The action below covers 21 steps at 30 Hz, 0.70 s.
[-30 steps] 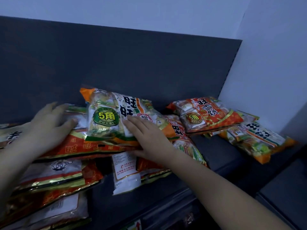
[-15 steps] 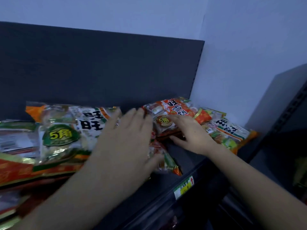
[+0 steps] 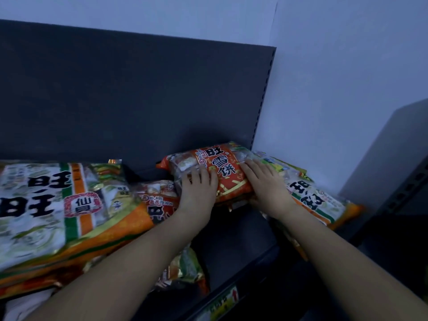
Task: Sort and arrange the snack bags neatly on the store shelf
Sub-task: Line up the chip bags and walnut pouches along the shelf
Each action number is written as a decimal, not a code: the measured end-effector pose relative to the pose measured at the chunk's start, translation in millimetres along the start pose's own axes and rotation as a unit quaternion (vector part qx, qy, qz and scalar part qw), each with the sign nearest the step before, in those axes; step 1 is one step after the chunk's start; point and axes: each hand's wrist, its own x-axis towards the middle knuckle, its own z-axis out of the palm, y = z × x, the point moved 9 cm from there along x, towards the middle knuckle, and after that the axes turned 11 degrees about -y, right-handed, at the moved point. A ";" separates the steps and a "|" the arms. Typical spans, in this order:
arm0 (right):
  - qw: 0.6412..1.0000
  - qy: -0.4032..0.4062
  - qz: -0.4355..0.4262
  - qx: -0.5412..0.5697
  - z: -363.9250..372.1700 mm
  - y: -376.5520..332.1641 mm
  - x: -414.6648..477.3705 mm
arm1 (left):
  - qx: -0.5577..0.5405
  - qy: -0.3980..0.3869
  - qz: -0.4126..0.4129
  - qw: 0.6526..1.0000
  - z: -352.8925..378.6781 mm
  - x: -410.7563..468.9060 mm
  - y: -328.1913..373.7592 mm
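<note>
A red snack bag (image 3: pixel 220 172) with white characters lies at the back right of the dark shelf (image 3: pixel 240 237). My left hand (image 3: pixel 196 191) holds its left part, fingers curled over the clear window. My right hand (image 3: pixel 266 184) grips its right end, fingers on top and thumb at the lower edge. A white and orange snack bag (image 3: pixel 322 202) lies under my right hand, against the shelf's right end. To the left, a large white and orange bag (image 3: pixel 58 205) tops a pile, and another red bag (image 3: pixel 157 200) peeks out beside it.
The dark back panel (image 3: pixel 139 100) rises behind the bags, with a pale wall (image 3: pixel 335 77) to its right. A small green and orange bag (image 3: pixel 187 267) sits under my left forearm. A price label (image 3: pixel 222 304) hangs on the shelf's front edge. A grey unit (image 3: pixel 398 163) stands at the right.
My left hand left the big white and orange bag and moved right onto the red bag. My right hand slid to the red bag's right end. The view came closer.
</note>
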 end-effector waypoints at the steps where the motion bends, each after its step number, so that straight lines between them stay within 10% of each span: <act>1: 1.000 0.013 -0.003 -0.003 -1.1 1.4 4.8 | -0.004 0.009 0.004 1.000 -2.7 4.3 -0.6; 21: 0.955 0.293 0.041 0.017 -184.2 34.5 10.2 | -0.051 0.339 0.010 0.939 -186.1 -35.7 -80.5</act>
